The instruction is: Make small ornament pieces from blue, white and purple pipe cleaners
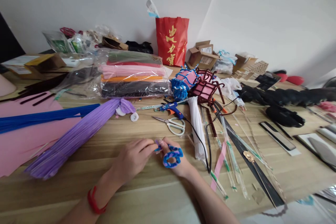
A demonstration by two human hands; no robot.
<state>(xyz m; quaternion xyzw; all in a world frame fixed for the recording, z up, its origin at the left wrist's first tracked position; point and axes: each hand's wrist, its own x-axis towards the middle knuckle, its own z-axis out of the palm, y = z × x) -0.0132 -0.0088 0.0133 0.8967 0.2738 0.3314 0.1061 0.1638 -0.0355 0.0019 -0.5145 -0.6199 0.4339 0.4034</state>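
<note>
The left hand (133,155) and the right hand (172,160) meet over the wooden surface (147,196). The left grip is pinched together on the tail of a fuzzy blue and purple loop (177,151). The right grip is closed on the same loop, and its round part lies against the right hand. A red band (96,201) goes around the left wrist.

Just past the hands are scissors (176,126) with pale handles and a blue glue gun (172,109). Purple fuzzy sticks (78,136) lie to the left, and white ones (197,129) to the right.

At the back stands a red bag (160,43) with three big gold Chinese letters going down it. The middle one says 力; the top one is too curly to be sure of. The brown box (201,57) beside it has a white label (206,60), too small to read.
</note>
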